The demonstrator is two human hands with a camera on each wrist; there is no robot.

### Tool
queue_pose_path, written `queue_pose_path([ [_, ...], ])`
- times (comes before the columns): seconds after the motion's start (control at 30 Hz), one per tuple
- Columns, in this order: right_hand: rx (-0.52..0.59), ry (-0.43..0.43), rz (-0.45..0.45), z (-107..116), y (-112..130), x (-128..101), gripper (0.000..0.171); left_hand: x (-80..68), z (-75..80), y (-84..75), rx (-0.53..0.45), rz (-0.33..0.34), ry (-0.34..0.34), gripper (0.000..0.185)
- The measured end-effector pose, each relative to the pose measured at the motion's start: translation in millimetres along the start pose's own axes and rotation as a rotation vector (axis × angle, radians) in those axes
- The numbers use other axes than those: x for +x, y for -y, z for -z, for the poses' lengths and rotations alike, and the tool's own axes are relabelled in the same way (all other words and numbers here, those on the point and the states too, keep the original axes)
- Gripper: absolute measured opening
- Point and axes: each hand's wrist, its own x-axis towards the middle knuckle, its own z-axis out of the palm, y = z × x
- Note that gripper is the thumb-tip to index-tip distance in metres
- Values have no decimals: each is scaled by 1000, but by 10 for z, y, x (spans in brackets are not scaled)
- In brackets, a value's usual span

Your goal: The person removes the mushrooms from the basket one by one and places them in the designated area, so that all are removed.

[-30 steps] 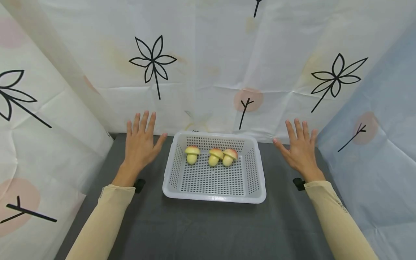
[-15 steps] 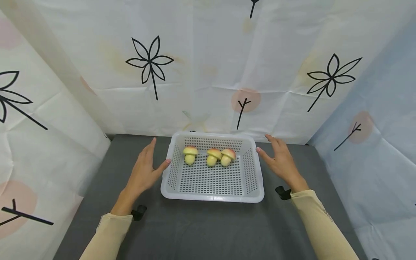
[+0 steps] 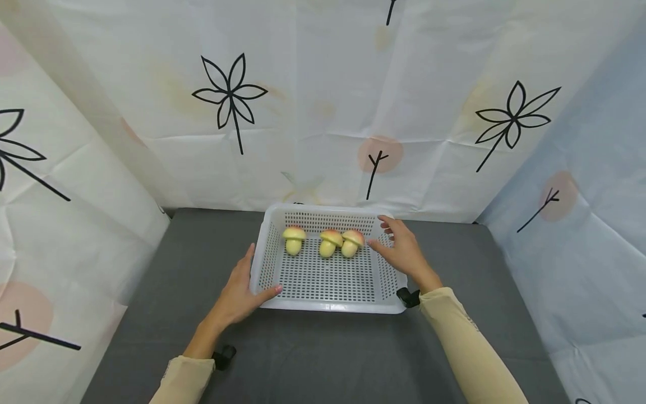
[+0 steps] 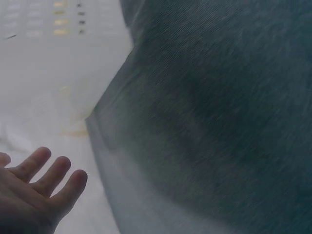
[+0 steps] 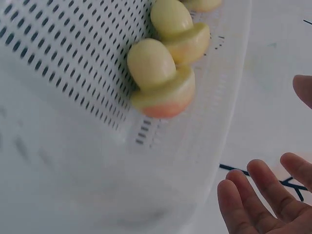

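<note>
A white plastic basket (image 3: 328, 306) with slotted walls stands on the grey table, holding three toy mushrooms: a left one (image 3: 294, 241), a middle one (image 3: 330, 243) and a right one (image 3: 352, 243). Each has a pale stem and a yellow cap tinged red. Beside the basket's front left corner is my left hand (image 3: 238, 296), fingers extended, thumb over the front rim; whether it touches cannot be told. My right hand (image 3: 402, 249) hovers over the basket's right wall, fingers slightly bent, apart from the right mushroom. In the right wrist view, nothing lies between the fingers (image 5: 265, 187).
A grey cloth covers the table (image 3: 323, 359). White fabric with flower and twig prints (image 3: 303, 112) hangs behind it and along both sides. The basket's back rim is close to the rear fabric.
Both hands came down and inward from beside the basket. The left moved toward its front left corner, the right over its right wall. The mushrooms stayed in place.
</note>
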Motion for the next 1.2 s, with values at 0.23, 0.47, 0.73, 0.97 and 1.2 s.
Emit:
queue_pose_path([
  [0.23, 37, 55, -83, -236, -12, 157, 78, -1, -99, 62, -47, -62, 12, 131],
  [0.47, 126, 99, -161, -410, -34, 284, 90, 18, -134, 109, -79, -104, -9, 136],
  [0.73, 110, 115, -224, -563, -117, 380, 96, 19, -165, 119, -96, -102, -12, 138],
  [0.97, 73, 113, -259, -683, -186, 400, 98, 21, -178, 124, -102, -65, -6, 138],
  [1.2, 67, 109, -300, -743, -198, 422, 101, 21, -192, 125, -121, -65, -12, 139],
])
